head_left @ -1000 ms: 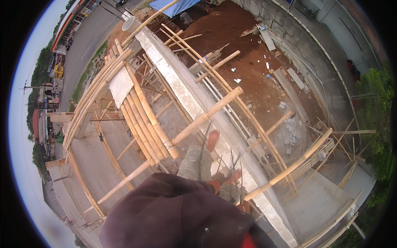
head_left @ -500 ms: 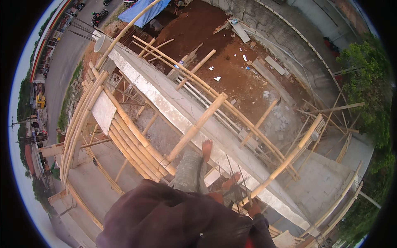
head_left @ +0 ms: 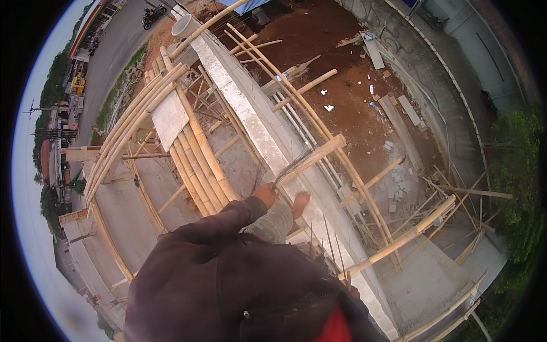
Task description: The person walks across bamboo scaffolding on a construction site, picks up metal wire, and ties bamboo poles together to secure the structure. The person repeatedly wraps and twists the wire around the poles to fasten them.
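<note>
My left hand [head_left: 266,195] is closed around one end of a bundle of thin dark wires [head_left: 293,165]. The strands stick out ahead of the fist, over a thick bamboo pole [head_left: 313,157] that lies across the concrete beam [head_left: 250,122]. Of my right hand [head_left: 355,292] only a sliver shows past the dark sleeve, beside upright steel bars [head_left: 334,245] at the beam; its fingers are hidden. My bare foot [head_left: 301,200] rests on the beam, just right of the left hand.
Bamboo poles [head_left: 196,142] form a scaffold at left, with a pale board [head_left: 170,121] on them. A long bamboo rail [head_left: 319,125] runs beyond the beam. Below lie reddish soil [head_left: 342,74] and scattered rubble [head_left: 399,185]. A white bucket [head_left: 183,25] sits at the beam's far end.
My left arm has come into sight, its hand gripping the wire bundle over the beam. My right hand is more hidden behind the sleeve. The whole view has shifted and turned a little.
</note>
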Available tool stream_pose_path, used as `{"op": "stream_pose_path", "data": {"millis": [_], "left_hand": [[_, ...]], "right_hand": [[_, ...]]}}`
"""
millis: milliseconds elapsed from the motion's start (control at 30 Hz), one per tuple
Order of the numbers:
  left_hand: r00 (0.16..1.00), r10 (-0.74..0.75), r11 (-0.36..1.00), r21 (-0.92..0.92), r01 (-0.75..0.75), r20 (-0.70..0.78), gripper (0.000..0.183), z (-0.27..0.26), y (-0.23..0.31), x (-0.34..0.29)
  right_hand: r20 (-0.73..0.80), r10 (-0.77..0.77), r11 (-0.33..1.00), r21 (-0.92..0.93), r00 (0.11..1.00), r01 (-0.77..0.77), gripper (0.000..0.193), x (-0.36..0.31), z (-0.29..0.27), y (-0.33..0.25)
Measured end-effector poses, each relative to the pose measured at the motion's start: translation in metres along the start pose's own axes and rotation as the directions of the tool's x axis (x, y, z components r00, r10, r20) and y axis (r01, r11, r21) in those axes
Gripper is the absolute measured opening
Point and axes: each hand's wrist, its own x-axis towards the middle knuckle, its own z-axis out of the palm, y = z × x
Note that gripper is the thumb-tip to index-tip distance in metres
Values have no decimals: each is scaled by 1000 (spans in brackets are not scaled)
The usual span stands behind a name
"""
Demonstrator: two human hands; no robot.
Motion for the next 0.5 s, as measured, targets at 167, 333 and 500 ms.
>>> {"op": "stream_pose_path", "data": {"millis": [167, 333, 500], "left_hand": [[865, -157, 984, -147, 97, -478, 27, -60, -89, 0], [643, -541, 793, -583, 176, -542, 24, -83, -194, 8], [479, -713, 553, -831, -64, -512, 28, -95, -238, -26]], "right_hand": [[32, 57, 998, -37, 998, -55, 38, 25, -25, -13], [12, 43, 996, -84, 999, -42, 37, 46, -61, -48], [-11, 9, 988, -157, 1000, -11, 36, 71, -98, -82]]}}
